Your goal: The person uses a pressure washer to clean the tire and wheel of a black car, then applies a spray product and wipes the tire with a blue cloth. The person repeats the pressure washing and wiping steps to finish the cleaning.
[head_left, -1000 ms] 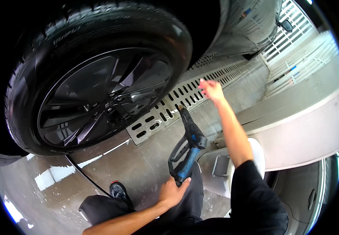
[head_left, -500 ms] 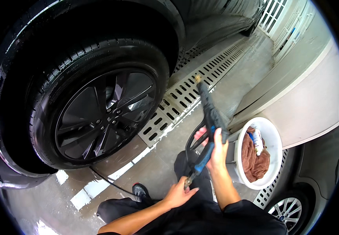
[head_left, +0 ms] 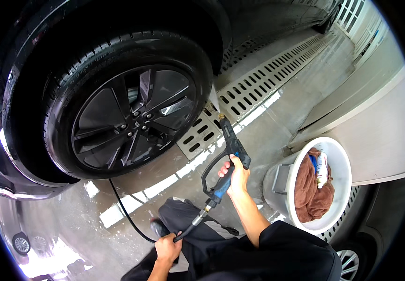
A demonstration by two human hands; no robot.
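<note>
My right hand is wrapped round the grip of a black and blue pressure washer gun, whose brass nozzle points up toward the car wheel's right edge. A pale fan of water spray leaves the nozzle beside the tyre. My left hand is closed on the black hose below the gun's metal coupling. The dark five-spoke rim fills much of the upper left, and it looks wet.
To the right stands a white bucket with brown cloths and a white spray can inside. A slotted drain grate runs along the wet floor. Another car's wheel is at lower right. The hose trails under the car.
The gun has moved left and down, nearer the tyre, and water spray now shows at its nozzle. My left hand has shifted left from the coupling down onto the hose.
</note>
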